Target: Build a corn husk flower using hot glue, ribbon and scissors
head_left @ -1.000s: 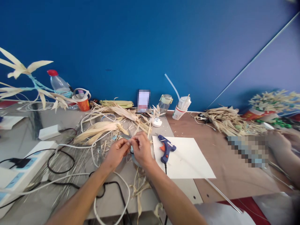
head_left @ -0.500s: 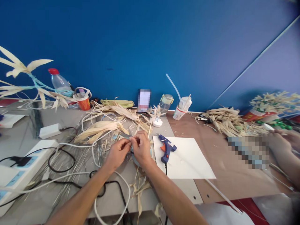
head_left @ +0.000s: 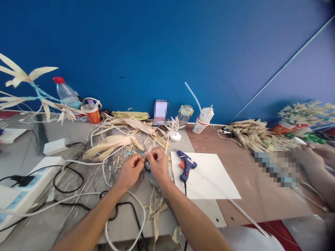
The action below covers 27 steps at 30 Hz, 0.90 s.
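Observation:
My left hand and my right hand meet above the near middle of the table. Both are closed, thumbs and fingertips pinched together on something too small to make out. Just under the fingertips shows a dark round ring, and a pale bluish round thing lies partly hidden below my right hand. Beyond the hands are dry corn husks and husk scraps. Right of my right hand, a blue glue gun with an orange trigger lies on a white sheet of paper.
A power strip, looping cables and thin wires cover the left side. Along the wall stand a bottle, a red cup, a phone, a jar and a white cup. Another person's arm is at far right.
My hands stay pinched together in nearly the same place, with only a slight shift of the fingers. The dark ring beneath them shows more clearly now.

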Tool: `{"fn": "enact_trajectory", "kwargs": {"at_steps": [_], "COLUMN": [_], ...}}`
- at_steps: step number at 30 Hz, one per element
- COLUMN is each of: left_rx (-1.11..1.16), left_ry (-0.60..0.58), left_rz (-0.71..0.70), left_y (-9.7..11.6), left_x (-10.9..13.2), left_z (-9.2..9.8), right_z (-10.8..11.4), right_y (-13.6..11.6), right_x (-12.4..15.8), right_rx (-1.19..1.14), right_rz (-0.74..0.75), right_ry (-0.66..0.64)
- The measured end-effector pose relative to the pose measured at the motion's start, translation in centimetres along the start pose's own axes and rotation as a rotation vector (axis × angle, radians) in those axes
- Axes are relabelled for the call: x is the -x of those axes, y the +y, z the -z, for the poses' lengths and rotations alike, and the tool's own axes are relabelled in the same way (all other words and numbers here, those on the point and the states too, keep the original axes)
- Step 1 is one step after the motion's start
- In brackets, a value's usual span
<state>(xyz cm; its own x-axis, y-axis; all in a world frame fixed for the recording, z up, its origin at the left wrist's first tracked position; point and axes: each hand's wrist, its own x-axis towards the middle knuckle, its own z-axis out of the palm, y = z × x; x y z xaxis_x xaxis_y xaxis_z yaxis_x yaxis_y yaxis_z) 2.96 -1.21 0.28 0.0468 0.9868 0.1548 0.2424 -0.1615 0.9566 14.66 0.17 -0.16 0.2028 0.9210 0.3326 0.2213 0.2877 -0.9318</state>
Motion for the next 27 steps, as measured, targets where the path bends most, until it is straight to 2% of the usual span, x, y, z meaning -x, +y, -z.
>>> {"fn": "enact_trajectory", "kwargs": {"at_steps": [7,12,17,21,27], "left_rx": [0.149,0.215,0.241,0.275,0.29], "left_ry": [-0.02,0.007,0.008,-0.003,-0.051], "left_rz": [0.113,0.197,0.194,0.218,0.223], "left_y": [0.5,0.2,0.0,-0.1,0.0], "left_x": [-0.2,-0.3,-0.3,-0.4,-0.3], "left_z": [-0.1,-0.1,-0.1,-0.1,-0.1], "right_z": [0.1,0.8,1.0,0.7,0.5], "right_y": [-0.2,-0.8,-0.9,-0.7,-0.5], "right_x": [-0.1,-0.4,-0.5,-0.4,-0.3], "right_rx": [-0.063,-0.235,-0.363,-0.376,-0.31], "right_rz": [-0.069,-0.232,-0.322,-0.339,-0.34], "right_ry": [0.003,0.007,-0.113,-0.226,-0.245]}}
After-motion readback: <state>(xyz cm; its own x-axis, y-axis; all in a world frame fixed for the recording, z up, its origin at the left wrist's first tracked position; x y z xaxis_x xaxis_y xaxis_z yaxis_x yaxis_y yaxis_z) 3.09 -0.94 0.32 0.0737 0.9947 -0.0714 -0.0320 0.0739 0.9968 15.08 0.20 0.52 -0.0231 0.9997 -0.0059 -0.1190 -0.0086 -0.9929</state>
